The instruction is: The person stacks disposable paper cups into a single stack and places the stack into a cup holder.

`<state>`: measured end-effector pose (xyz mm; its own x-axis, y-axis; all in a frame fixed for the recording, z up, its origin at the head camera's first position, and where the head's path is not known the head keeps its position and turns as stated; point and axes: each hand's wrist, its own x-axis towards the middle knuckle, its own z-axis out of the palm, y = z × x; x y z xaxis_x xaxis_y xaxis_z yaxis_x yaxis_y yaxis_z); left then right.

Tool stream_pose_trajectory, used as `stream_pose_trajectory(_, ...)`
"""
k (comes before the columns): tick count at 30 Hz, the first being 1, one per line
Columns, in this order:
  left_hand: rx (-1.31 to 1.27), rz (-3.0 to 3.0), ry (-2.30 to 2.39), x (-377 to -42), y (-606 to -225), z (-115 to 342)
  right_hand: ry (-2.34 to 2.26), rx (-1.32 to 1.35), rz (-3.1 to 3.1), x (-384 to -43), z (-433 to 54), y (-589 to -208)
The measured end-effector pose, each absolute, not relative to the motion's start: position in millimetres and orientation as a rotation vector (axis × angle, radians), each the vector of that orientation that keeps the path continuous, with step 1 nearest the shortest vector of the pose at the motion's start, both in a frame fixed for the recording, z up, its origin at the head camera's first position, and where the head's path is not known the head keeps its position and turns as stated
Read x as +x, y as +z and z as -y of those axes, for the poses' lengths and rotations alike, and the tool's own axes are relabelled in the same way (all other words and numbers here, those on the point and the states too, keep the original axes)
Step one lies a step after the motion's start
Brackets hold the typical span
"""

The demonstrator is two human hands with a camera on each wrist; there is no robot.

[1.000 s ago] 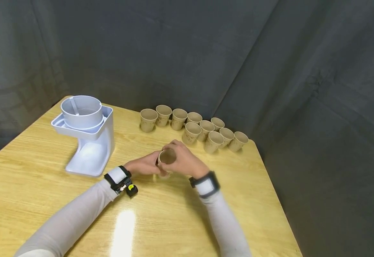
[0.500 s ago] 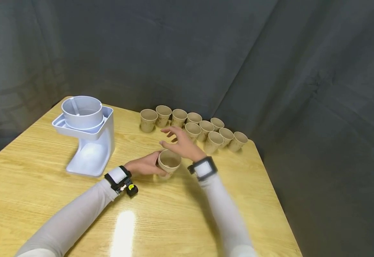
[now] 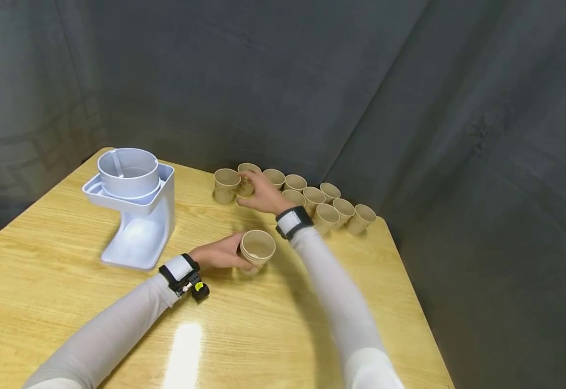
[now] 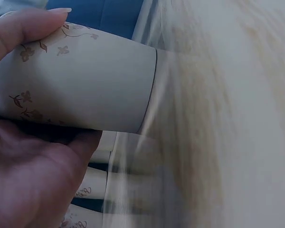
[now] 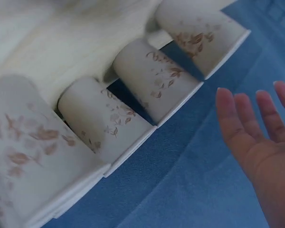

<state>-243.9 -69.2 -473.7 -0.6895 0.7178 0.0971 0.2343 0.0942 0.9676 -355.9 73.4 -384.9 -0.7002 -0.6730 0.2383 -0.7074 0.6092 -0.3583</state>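
Note:
In the head view my left hand (image 3: 222, 253) grips a small stack of nested tan paper cups (image 3: 257, 246), mouths upward. The left wrist view shows the thumb over the flower-printed side of the outer paper cup (image 4: 95, 80), with the palm beneath. My right hand (image 3: 269, 195) reaches over the back of the table, thumb and fingers spread at the second cup (image 3: 246, 186) from the left in the back row. Seen from the right wrist, the fingers (image 5: 242, 114) are apart and hold nothing, beside the rims of several printed cups (image 5: 104, 114).
Several more paper cups (image 3: 325, 217) stand upright in rows along the table's back right edge. At the left stands a light grey plastic stand (image 3: 139, 243) with a round tub (image 3: 129, 181) on top. A dark curtain (image 3: 273, 81) hangs behind the wooden table (image 3: 244, 335).
My right hand let go of the cups at the left hand and moved away to the back row, fingers spread. The left hand has kept the stack in nearly the same place.

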Motion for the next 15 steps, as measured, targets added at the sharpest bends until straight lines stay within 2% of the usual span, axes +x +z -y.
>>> stream_pose_trajectory(8,0.941,-2.003,1.606,-243.7,-476.0,63.0,0.491,1.198,2.776,-385.4,-57.2,-382.5)
stream_pose_trajectory(15,0.955,-2.02,1.594,-241.1,-475.3,61.2,0.387,1.076,2.884,-398.8,-45.3,-389.4)
